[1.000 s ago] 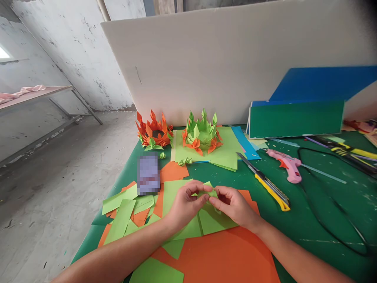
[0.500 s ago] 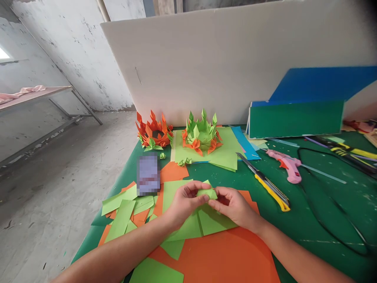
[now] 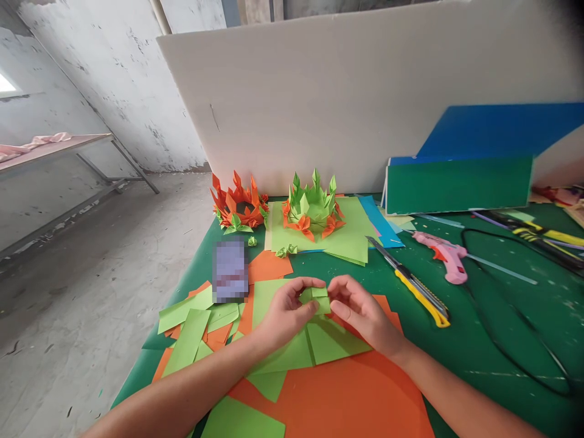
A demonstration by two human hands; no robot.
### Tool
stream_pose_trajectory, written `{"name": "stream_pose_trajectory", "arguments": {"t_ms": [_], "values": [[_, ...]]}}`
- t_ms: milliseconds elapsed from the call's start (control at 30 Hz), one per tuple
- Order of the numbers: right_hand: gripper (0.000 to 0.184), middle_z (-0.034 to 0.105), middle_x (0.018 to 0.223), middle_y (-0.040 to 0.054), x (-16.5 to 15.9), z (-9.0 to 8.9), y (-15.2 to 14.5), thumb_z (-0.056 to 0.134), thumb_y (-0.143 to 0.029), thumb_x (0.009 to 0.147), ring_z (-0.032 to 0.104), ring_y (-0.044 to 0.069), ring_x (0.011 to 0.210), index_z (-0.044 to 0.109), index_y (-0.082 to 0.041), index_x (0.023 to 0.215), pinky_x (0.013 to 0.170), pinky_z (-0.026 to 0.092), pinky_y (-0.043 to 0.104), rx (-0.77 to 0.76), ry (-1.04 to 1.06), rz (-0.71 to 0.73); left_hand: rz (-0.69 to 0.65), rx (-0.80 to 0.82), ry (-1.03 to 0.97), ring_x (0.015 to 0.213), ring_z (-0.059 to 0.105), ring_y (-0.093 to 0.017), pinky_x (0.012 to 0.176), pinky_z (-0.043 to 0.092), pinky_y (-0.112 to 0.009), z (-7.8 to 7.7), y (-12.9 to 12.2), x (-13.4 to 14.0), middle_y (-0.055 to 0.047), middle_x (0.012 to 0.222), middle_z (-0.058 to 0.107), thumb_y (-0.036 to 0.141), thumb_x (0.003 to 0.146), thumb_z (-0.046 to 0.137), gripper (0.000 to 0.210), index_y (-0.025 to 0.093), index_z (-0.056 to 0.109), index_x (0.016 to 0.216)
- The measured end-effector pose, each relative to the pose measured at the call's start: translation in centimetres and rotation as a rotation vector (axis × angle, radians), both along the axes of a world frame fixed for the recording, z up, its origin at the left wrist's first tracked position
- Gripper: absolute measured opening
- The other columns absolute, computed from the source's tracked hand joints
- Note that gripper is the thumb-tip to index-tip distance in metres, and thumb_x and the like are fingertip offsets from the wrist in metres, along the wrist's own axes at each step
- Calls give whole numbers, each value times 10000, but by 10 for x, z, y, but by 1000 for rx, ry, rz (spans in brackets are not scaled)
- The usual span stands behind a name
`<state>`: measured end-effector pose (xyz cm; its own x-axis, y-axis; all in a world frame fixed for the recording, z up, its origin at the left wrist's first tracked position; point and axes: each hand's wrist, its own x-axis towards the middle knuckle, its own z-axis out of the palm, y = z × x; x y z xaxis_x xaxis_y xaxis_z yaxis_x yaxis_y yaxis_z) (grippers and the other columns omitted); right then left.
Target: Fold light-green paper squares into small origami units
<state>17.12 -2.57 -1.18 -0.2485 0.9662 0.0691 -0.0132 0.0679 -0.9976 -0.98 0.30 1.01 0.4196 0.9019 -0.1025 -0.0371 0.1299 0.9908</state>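
Note:
My left hand (image 3: pixel 283 315) pinches a small folded piece of light green paper (image 3: pixel 322 303) between thumb and fingers. Creases and a folded flap show on its upper side. Close by the paper's right edge, my right hand (image 3: pixel 367 319) has its thumb and curled fingers apart, with nothing visible between them. Both hands are above larger green sheets (image 3: pixel 292 353), which lie on an orange sheet (image 3: pixel 356 395). Behind them stand an orange folded-paper crown (image 3: pixel 235 204) and a green one (image 3: pixel 314 210) with orange flowers.
A blurred-out phone (image 3: pixel 229 271) lies left among green and orange paper scraps (image 3: pixel 187 340). To the right are a yellow utility knife (image 3: pixel 410 283) and a pink glue gun (image 3: pixel 444 255) with its black cord. A white board (image 3: pixel 319 103) stands along the table's back.
My right fingers have parted from the folded paper and spread slightly. The paper, still in my left hand, has turned and shows a squarer face with a flap.

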Motion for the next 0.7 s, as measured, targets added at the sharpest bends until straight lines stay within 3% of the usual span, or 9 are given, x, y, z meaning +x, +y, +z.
{"name": "stream_pose_trajectory", "arguments": {"t_ms": [100, 233, 367, 533, 700], "values": [[246, 520, 953, 7, 0, -2, 0, 630, -277, 872, 542, 141, 819, 513, -279, 1089, 760, 497, 264, 141, -49, -59, -59, 111, 8, 1073, 534, -208, 892, 442, -319, -7, -1, 1, -63, 1084, 591, 105, 756, 639, 296, 201, 604, 1034], [201, 556, 1002, 27, 1, -3, 2, 601, -211, 887, 558, 156, 866, 611, -288, 1072, 819, 497, 286, 258, -199, -50, -32, 115, -76, 1019, 520, -179, 842, 457, -290, -13, 1, 2, -37, 1030, 542, 146, 760, 677, 266, 217, 552, 984], [204, 588, 975, 34, 2, -3, 3, 585, -207, 899, 583, 163, 840, 644, -288, 1077, 771, 522, 287, 272, -214, -96, -18, 60, -79, 971, 537, -178, 784, 460, -271, -10, 5, 0, -58, 1056, 572, 235, 756, 714, 282, 199, 602, 1012], [114, 634, 929, 27, 3, -4, 4, 614, -231, 888, 606, 161, 820, 670, -261, 982, 760, 519, 277, 271, -237, -167, 2, 62, 121, 621, 430, -93, 591, 394, -254, -6, 6, -3, -53, 998, 632, 322, 782, 688, 349, 201, 666, 1108], [81, 592, 869, 28, 3, -1, 5, 597, -259, 899, 597, 172, 853, 674, -243, 882, 758, 500, 277, 305, -268, -184, -10, 189, 189, 667, 451, -118, 613, 396, -267, -10, 4, -3, -48, 981, 631, 296, 818, 641, 309, 243, 685, 1120]]}}
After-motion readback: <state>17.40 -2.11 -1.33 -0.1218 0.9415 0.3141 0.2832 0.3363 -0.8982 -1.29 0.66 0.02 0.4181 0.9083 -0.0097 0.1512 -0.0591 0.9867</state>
